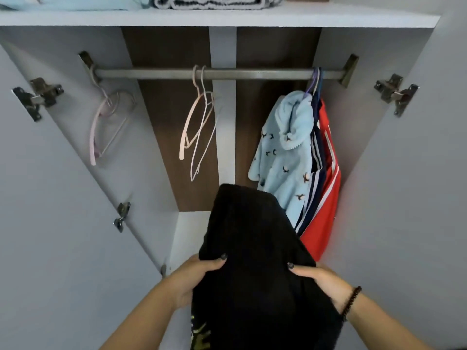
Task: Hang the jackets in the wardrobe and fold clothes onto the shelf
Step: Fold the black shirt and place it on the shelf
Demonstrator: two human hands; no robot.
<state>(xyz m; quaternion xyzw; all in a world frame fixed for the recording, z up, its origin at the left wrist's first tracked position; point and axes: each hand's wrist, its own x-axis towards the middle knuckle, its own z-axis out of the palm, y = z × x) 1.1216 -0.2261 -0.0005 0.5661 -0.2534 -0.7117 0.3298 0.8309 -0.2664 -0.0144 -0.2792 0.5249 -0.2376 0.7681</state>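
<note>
**Black garment held loose in front of the open wardrobe: where it could slip**

Both hands hold a black garment [252,248] low in front of the open wardrobe. The left hand [194,279] has its thumb over the front of the cloth and its fingers tucked behind it; the right hand [321,276], with a beaded bracelet [351,303] at the wrist, grips the other side the same way. So each grip is closed on a fold of fabric, not on a hanger. A patch of yellow-green print [199,332] shows at the lower edge.

On the rail [217,73], bare hangers [199,127] hang near the middle and a pink hanger [103,127] sits at the left end. A light blue fleece [285,157], a navy striped piece [316,178] and a red jacket [323,198] are bunched at the right end. Folded items lie on the shelf [227,18] above.

Likely risks, as I judge them:
- The cloth is bunched, so its collar and shoulders are hard to find; a hanger could go in crooked and the garment slide off.
- Freeing one hand to reach a hanger leaves the weight on one pinch, and the bulk may drop to the wardrobe floor.
- The garment's upper edge is just beside the fleece; lifting it could snag or drag that piece.
- Whether this item should be hung or folded I cannot tell.
</note>
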